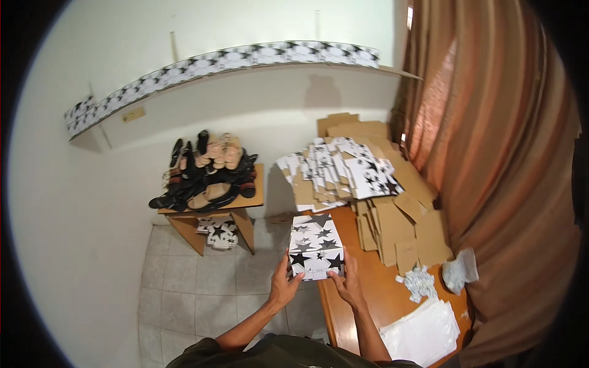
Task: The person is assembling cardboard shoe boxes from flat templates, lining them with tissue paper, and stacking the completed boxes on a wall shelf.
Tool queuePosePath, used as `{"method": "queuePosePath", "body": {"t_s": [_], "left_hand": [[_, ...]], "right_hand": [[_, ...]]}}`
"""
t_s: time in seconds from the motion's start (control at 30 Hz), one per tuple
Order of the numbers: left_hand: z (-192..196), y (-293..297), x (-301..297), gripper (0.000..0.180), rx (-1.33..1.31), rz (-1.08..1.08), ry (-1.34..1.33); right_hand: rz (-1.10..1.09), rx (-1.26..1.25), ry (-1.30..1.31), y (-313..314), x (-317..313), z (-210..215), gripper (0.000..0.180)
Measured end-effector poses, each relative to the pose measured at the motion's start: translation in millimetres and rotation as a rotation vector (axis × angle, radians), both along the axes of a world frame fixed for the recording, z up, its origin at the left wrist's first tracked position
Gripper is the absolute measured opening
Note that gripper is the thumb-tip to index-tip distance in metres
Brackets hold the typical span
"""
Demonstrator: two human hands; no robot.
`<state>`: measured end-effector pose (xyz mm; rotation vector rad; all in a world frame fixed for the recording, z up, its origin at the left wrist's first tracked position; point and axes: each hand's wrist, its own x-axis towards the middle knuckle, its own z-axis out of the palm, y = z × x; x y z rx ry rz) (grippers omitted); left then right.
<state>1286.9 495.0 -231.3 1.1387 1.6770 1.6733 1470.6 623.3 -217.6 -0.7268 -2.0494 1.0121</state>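
Note:
Between my two hands is a white cardboard box [316, 239] with black and grey stars, its lid closed. My left hand [284, 283] grips its left side, thumb on the near face. On the right side my right hand [348, 282] holds it the same way. The box is in the air beside the left edge of the brown wooden table [343, 306], partly over the tiled floor. Fingers under and behind the box are hidden.
Flat star-printed cardboard [368, 175] and plain brown cardboard [392, 230] cover the table's far part. White sheets [423, 331], a crumpled bundle [418, 284] and a clear plastic bag [459, 271] lie nearer. Shoes [211, 175] crowd a small table. Star boxes [233, 59] line a wall shelf. A curtain [497, 153] hangs right.

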Motion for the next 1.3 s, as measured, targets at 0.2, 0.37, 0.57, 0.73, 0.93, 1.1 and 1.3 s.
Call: {"method": "queuePosePath", "body": {"t_s": [0.2,0.37,0.57,0.73,0.93,1.1,1.3], "left_hand": [[58,-72,-109,0.084,0.118,0.262,0.116],[102,-154,-211,0.087,0.098,0.405,0.144],[155,-257,-319,0.083,0.224,0.643,0.295],[184,-328,-397,0.083,0.177,0.824,0.371],[212,-389,-501,0.081,0.194,1.015,0.487],[245,-410,-594,0.084,0.41,1.051,0.471],[281,-430,-724,0.053,0.346,1.095,0.885]], "right_hand": [[0.152,0.176,0.035,-44,-136,56,0.079],[0.359,0.244,0.143,-96,-259,99,0.072],[0.546,0.256,0.226,-177,-412,141,0.072],[0.668,0.319,0.329,-237,-525,167,0.071],[0.695,0.4,0.447,-302,-653,198,0.071],[0.722,0.493,0.628,-339,-760,222,0.066],[0.729,0.508,0.734,-361,-896,258,0.065]]}}
